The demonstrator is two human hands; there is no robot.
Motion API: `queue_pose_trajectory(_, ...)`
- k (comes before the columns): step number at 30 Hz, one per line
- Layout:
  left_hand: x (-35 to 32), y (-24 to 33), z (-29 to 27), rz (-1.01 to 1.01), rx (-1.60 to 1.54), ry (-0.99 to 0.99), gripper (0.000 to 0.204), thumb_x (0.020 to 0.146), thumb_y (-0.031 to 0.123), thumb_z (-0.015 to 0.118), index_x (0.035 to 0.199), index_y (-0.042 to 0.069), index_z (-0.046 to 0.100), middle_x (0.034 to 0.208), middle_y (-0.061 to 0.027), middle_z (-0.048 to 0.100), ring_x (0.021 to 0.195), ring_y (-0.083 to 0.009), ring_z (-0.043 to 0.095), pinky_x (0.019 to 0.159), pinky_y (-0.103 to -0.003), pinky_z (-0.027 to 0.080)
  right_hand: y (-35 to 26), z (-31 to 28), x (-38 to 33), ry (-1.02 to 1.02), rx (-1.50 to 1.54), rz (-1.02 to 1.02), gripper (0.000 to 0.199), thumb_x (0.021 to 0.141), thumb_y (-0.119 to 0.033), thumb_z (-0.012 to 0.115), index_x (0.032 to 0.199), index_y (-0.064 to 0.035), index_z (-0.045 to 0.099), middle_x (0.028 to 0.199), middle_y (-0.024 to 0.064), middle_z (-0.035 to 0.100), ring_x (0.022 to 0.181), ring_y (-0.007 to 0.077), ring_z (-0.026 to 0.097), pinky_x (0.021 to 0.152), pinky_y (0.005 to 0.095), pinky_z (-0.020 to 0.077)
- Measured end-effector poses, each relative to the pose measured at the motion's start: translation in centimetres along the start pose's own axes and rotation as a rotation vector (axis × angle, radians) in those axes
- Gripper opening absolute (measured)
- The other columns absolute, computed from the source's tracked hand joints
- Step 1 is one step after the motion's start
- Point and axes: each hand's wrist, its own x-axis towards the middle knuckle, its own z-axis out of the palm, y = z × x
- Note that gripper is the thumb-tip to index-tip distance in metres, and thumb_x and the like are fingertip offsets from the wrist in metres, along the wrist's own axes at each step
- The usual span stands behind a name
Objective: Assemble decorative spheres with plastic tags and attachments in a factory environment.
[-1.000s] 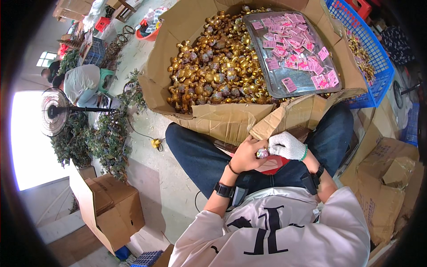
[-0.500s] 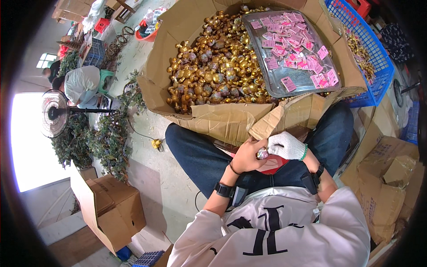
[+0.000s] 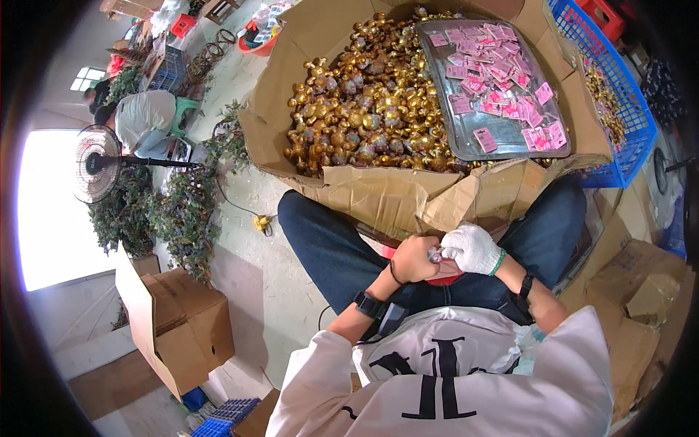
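My bare left hand (image 3: 413, 258) and my right hand (image 3: 472, 249), in a white glove, meet over my lap. Both pinch one small shiny piece (image 3: 435, 255) between them. Below the hands lies something red (image 3: 444, 277) on my lap. Just ahead of my knees stands a big torn cardboard box (image 3: 364, 197) heaped with golden ornaments (image 3: 357, 116). A metal tray (image 3: 466, 138) with several pink tags (image 3: 502, 73) rests on the heap at the right.
A blue plastic crate (image 3: 619, 95) stands to the right of the box. Brown cartons (image 3: 182, 320) sit at my left and at my right (image 3: 641, 291). A standing fan (image 3: 98, 164), green garlands (image 3: 182, 211) and a seated person (image 3: 145, 116) are at the far left.
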Motion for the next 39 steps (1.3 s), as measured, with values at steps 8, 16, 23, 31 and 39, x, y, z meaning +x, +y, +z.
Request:
queue_pose_trajectory(8,-0.1,1.4,0.3,-0.197,0.188,-0.058,0.034,0.061,0.018,0.066,0.092,0.005,0.070,0.081,-0.0224,0.068,0.081,-0.0417,0.066,0.073,-0.046,0.054,1.7,2.3,-1.3,-0.016,-0.040,0.065,0.018,0.079,-0.024,0.066,0.072,-0.0099,0.058,0.069,0.0147,0.058,0.071,0.0361,0.060,0.065,0.0470,0.0464)
queue_pose_trajectory(16,0.1,1.1,1.3,-0.267,0.341,-0.098,0.033,0.064,0.025,0.068,0.092,0.008,0.071,0.086,-0.0180,0.070,0.086,-0.0368,0.068,0.077,-0.044,0.055,2.4,3.4,-1.3,-0.051,-0.026,0.032,0.017,0.078,-0.022,0.066,0.070,-0.0097,0.057,0.067,0.0139,0.057,0.072,0.0357,0.059,0.066,0.0472,0.0466)
queue_pose_trajectory(23,0.4,1.6,1.5,-0.287,0.417,-0.119,0.035,0.064,0.027,0.068,0.091,0.005,0.070,0.086,-0.0192,0.070,0.088,-0.0376,0.067,0.080,-0.044,0.054,3.3,4.1,-1.8,-0.081,-0.065,0.043,0.013,0.074,-0.018,0.065,0.072,-0.0088,0.057,0.070,0.0135,0.058,0.074,0.0354,0.059,0.068,0.0465,0.0471)
queue_pose_trajectory(31,0.3,0.5,2.1,-0.289,0.440,-0.144,0.035,0.064,0.031,0.069,0.087,0.005,0.069,0.085,-0.0183,0.070,0.089,-0.0376,0.066,0.082,-0.044,0.053,3.1,4.2,-1.4,-0.035,-0.086,-0.006,0.021,0.073,-0.026,0.067,0.073,-0.0077,0.057,0.071,0.0132,0.058,0.074,0.0347,0.059,0.068,0.0450,0.0466)
queue_pose_trajectory(39,-0.2,0.5,2.7,-0.158,0.549,-0.040,0.043,0.069,0.043,0.070,0.089,0.005,0.067,0.082,-0.0172,0.070,0.084,-0.0365,0.067,0.082,-0.045,0.052,3.3,4.5,-1.8,-0.044,-0.080,-0.032,0.038,0.073,-0.042,0.072,0.074,-0.0072,0.056,0.070,0.0137,0.056,0.072,0.0346,0.058,0.069,0.0448,0.0467)
